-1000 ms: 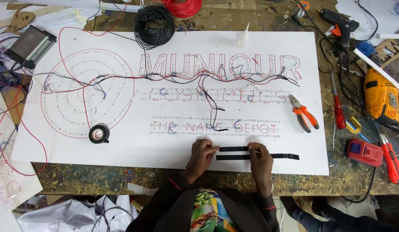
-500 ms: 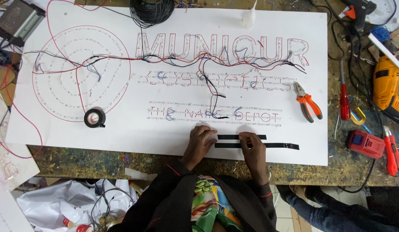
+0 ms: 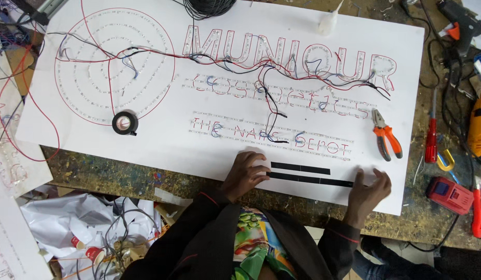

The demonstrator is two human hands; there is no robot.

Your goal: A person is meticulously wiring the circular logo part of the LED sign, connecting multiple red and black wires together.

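Head view. White sign board point(image 3: 147, 140): laid flat on the workbench point(image 3: 95, 173), lettering and circles outlined in small lights and joined by red and black wires.

Long black tape strip point(image 3: 310, 180): stuck flat near the board's near edge, spanning from the left hand point(image 3: 245, 173) to the right hand point(image 3: 369, 189). The left fingers are spread and pressed on its left end; the right fingers are curled over its right end, whether pinched or only pressed cannot be told.

Short black tape strip point(image 3: 300, 168): just beyond the long one, touched by the left fingertips.

Handling, as judged: thin, light, limp, sticky underneath; best taken by an end and kept taut.

Tape roll point(image 3: 125, 123): well left of the left fingers. Orange pliers point(image 3: 386, 136): beyond the right fingers.
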